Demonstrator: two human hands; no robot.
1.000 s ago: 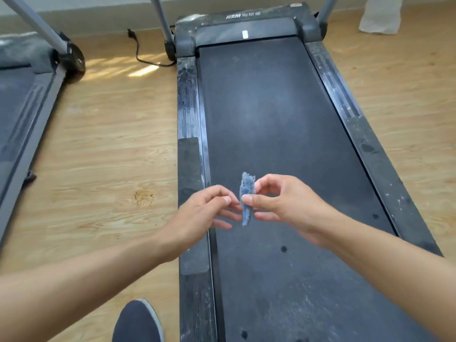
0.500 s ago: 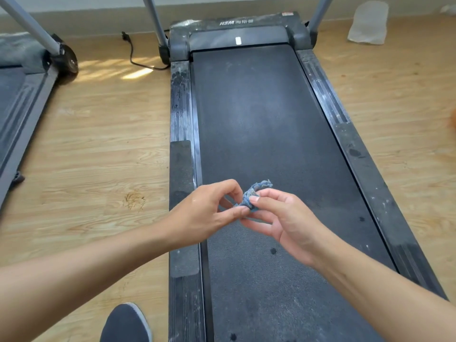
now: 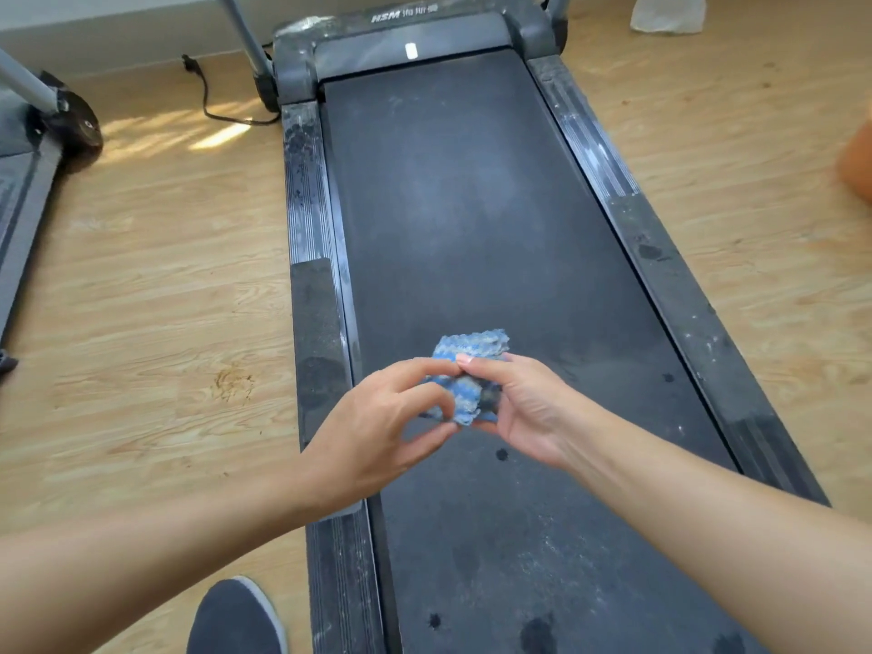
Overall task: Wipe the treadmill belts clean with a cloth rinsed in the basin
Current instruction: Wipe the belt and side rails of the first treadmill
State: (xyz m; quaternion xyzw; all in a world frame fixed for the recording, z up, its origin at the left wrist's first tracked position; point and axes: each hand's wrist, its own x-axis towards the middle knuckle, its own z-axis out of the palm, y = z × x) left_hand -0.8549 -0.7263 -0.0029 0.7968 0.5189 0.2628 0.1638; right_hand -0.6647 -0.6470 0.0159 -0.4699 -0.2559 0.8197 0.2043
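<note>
A small blue cloth (image 3: 465,370) is held in the air above the dark treadmill belt (image 3: 472,205). My left hand (image 3: 382,427) pinches its lower left edge with thumb and fingers. My right hand (image 3: 524,408) pinches its right side, thumb on top. The cloth is partly spread between the two hands, with a flap standing up behind my fingers. The belt looks dusty, with a few dark wet spots (image 3: 501,454) near me.
Grey side rails (image 3: 660,257) flank the belt. A second treadmill (image 3: 23,191) lies at the far left. A black power cord (image 3: 207,106) trails on the wooden floor. My dark shoe (image 3: 236,620) stands left of the near rail. An orange object (image 3: 856,162) shows at the right edge.
The cloth hung as a narrow strip from my right hand; now both hands hold it and it is spread wider. The view has shifted slightly.
</note>
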